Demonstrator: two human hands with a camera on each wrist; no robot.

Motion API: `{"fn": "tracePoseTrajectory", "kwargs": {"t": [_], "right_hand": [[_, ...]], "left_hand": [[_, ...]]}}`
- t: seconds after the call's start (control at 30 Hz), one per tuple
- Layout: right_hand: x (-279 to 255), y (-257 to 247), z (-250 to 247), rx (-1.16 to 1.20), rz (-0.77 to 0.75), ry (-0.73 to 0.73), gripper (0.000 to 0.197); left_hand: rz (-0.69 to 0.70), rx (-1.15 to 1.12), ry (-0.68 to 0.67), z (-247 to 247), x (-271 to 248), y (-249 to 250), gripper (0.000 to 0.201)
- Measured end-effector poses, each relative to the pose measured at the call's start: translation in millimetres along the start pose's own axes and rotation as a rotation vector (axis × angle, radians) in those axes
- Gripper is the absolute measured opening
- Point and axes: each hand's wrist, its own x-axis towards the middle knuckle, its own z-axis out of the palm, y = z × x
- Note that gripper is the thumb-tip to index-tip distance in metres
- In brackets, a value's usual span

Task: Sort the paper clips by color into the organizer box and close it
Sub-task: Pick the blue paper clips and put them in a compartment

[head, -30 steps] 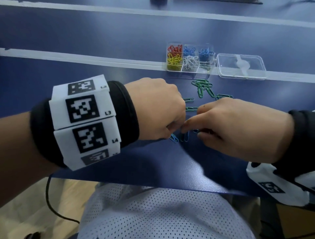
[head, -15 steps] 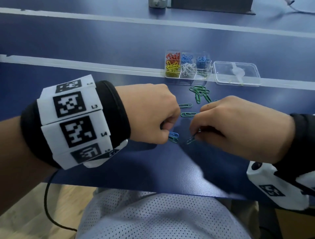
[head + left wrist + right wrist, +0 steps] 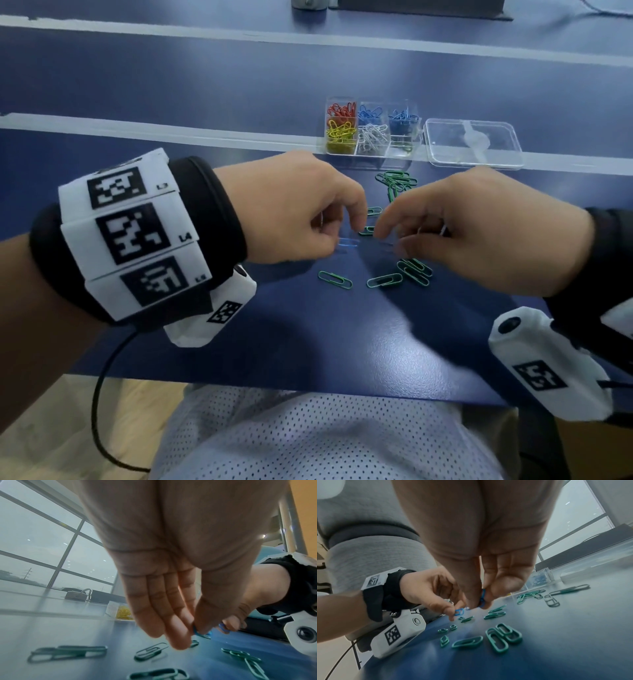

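Above the blue table, my left hand pinches a blue paper clip between thumb and fingers. My right hand faces it a short gap away and pinches another blue clip. Several green clips lie loose on the table under and between the hands, and a green pile lies farther back. The clear organizer box stands open behind the pile, with red, yellow, white and blue clips in separate compartments. Its clear lid lies flat to the right.
The table's front edge runs just above my lap. A white strip crosses the table under the box. A dark flat object and a small grey device sit at the far edge.
Both hands have lifted off the table and drawn slightly apart, each with a blue clip. Green clips that the hands covered now show on the table.
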Motion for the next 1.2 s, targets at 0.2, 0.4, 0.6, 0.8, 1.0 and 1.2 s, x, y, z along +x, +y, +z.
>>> {"fn": "tracePoseTrajectory", "kwargs": {"t": [0.2,0.4,0.6,0.8,1.0,1.2], "right_hand": [[18.6,12.9,-15.5,0.019,0.110,0.074,0.014],[63.0,27.7,-49.2,0.040,0.266,0.295,0.010],[94.1,32.4,-59.1,0.136,0.394,0.383,0.010],[102.6,36.6,-62.8,0.183,0.438,0.409,0.021],[93.9,40.1,-59.2,0.113,0.427,0.353,0.012],[71.9,34.3,-48.6,-0.126,0.262,0.332,0.019]], "left_hand": [[-0.045,-0.048,0.124,-14.4,17.7,-1.2,0.024],[-0.190,0.022,0.351,-39.5,73.6,-8.0,0.024],[-0.259,0.071,0.346,-48.1,111.4,-14.5,0.022],[-0.267,0.092,0.326,-44.0,115.6,-17.7,0.022],[-0.255,0.102,0.304,-42.9,109.8,-18.8,0.019],[-0.188,0.121,0.234,-40.8,91.5,-18.9,0.014]]}}
